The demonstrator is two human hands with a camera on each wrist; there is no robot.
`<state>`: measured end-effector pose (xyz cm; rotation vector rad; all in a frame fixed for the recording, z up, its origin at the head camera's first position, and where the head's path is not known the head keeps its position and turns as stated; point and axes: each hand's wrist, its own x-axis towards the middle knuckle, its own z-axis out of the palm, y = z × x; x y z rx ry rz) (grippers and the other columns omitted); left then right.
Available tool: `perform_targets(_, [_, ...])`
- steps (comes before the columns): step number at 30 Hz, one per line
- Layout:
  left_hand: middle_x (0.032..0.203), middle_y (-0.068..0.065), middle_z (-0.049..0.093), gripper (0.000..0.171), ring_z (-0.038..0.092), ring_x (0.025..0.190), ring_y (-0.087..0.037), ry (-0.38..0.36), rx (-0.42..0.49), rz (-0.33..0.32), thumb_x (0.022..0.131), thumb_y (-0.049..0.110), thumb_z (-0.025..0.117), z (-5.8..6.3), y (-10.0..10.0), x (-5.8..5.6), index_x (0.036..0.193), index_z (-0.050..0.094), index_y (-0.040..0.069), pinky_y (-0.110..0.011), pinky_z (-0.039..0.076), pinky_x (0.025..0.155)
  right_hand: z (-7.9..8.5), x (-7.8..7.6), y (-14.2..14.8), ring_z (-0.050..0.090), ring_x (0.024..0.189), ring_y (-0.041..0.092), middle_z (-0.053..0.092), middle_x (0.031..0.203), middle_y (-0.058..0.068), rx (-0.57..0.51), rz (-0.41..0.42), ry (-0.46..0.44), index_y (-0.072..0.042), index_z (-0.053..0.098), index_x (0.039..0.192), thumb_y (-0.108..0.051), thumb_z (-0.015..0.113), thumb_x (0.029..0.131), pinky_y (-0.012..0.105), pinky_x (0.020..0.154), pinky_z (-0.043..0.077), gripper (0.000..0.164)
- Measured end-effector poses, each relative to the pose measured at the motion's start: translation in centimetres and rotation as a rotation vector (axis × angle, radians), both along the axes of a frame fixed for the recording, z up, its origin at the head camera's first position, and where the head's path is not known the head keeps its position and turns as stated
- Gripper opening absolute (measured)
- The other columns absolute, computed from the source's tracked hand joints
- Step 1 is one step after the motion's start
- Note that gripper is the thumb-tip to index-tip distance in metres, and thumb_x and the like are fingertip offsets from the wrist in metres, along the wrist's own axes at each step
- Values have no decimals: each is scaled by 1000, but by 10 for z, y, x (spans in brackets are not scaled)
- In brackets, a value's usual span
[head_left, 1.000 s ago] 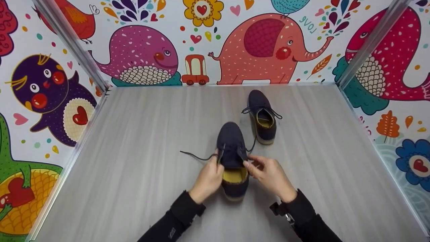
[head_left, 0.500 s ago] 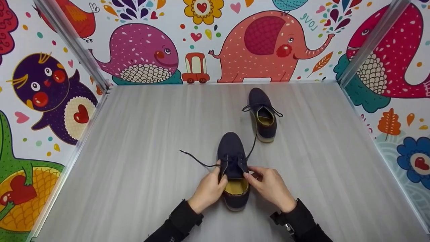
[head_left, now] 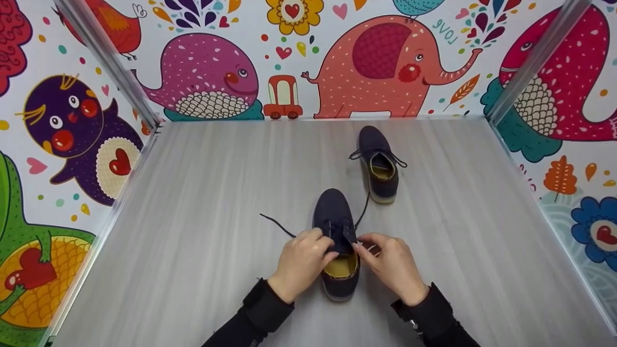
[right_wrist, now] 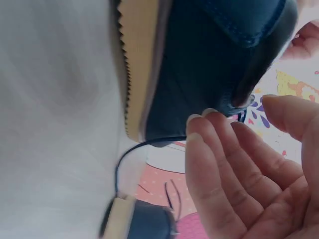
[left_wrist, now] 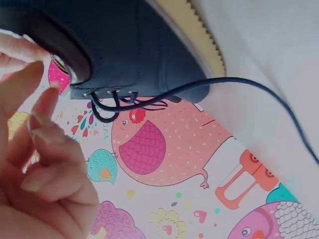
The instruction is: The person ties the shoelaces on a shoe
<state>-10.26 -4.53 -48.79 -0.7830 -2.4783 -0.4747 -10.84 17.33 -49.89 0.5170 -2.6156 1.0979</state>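
Observation:
A dark navy lace-up shoe (head_left: pixel 332 207) with a yellow insole stands toe away, its laces loose. One lace end (head_left: pixel 277 224) trails left, another lace end (head_left: pixel 365 209) runs right. My left hand (head_left: pixel 303 260) is over the left side of the shoe's opening. In the left wrist view, its fingers (left_wrist: pixel 50 99) are loosely bent near the eyelet flap, with nothing between finger and thumb. My right hand (head_left: pixel 393 262) is at the right eyelet flap. In the right wrist view, its fingertips (right_wrist: pixel 209 113) lie against the shoe's side, and the thumb stands apart.
A matching shoe (head_left: pixel 381 188), its lace tied in a bow, stands farther back to the right. The pale wood-grain surface (head_left: pixel 217 193) is bordered by walls printed with cartoon animals (head_left: pixel 371 67) and metal edge strips (head_left: pixel 108 62).
The shoe was drawn toward me, then stayed in place. My left hand has come off the shoe's left side and risen over its opening. My right hand keeps at the right flap.

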Motion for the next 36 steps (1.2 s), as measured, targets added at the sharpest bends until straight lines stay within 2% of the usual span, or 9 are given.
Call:
perform_targets(5, [78, 2, 59, 18, 58, 65, -13, -51, 5, -34, 83, 30, 81, 1, 5, -6, 86, 74, 13, -27, 49, 56, 2, -3, 0, 64, 67, 4, 71, 80, -6, 1, 0, 40, -12, 76, 92, -18, 77, 88, 24, 60, 53, 7])
perform_targets(8, [72, 4, 60, 20, 56, 59, -10, -130, 108, -15, 90, 30, 75, -3, 2, -11, 79, 70, 14, -25, 46, 52, -1, -8, 3, 62, 65, 4, 71, 77, -8, -15, -4, 17, -13, 77, 90, -18, 76, 89, 26, 60, 52, 5])
perform_targets(13, [56, 8, 51, 39, 44, 49, -6, -311, 307, 65, 99, 34, 63, -13, -11, -22, 64, 61, 15, -25, 37, 48, -9, -21, 8, 62, 62, 7, 68, 74, -11, -59, -13, -54, -11, 76, 92, -17, 73, 92, 27, 59, 50, 7])
perform_targets(15, [57, 8, 50, 38, 45, 50, -7, -383, 327, 101, 99, 37, 61, -18, -17, -27, 71, 64, 12, -27, 38, 50, -11, -26, 8, 62, 60, 8, 68, 73, -11, -57, -23, -71, -9, 75, 99, -15, 73, 92, 28, 58, 50, 9])
perform_targets(17, [63, 7, 55, 31, 49, 55, -8, -448, 340, 116, 99, 37, 62, -23, -21, -31, 90, 69, 8, -30, 42, 55, -12, -30, 8, 61, 59, 7, 67, 72, -12, -31, -22, -69, -8, 73, 107, -12, 74, 90, 28, 57, 49, 17])
perform_targets(19, [71, 6, 60, 31, 55, 61, -10, -503, 350, 112, 99, 34, 62, -27, -24, -35, 108, 67, 5, -32, 46, 60, -13, -33, 7, 59, 59, 6, 65, 71, -12, 12, -4, -48, -9, 72, 113, -10, 74, 89, 28, 57, 48, 24])
perform_targets(22, [79, 3, 64, 27, 60, 68, -13, -558, 347, 74, 99, 24, 63, -31, -28, -37, 118, 65, 4, -34, 48, 65, -13, -37, 5, 57, 59, 5, 64, 71, -10, 83, 41, 9, -9, 72, 113, -7, 74, 88, 27, 56, 47, 25])
perform_targets(27, [83, 3, 64, 17, 63, 76, -13, -566, 324, 0, 94, 12, 68, -35, -33, -37, 110, 69, 6, -31, 51, 70, -15, -39, 4, 64, 65, 9, 70, 77, -2, 160, 63, 143, -10, 74, 97, -4, 76, 85, 31, 60, 52, 14])
perform_targets(36, [86, 1, 64, 4, 61, 73, -16, -447, 346, -133, 90, 11, 74, -32, -41, -38, 90, 71, 8, -26, 49, 66, -15, -36, 21, 62, 65, 8, 68, 77, -3, 154, 92, 243, -12, 71, 85, -4, 75, 83, 29, 58, 51, 9])
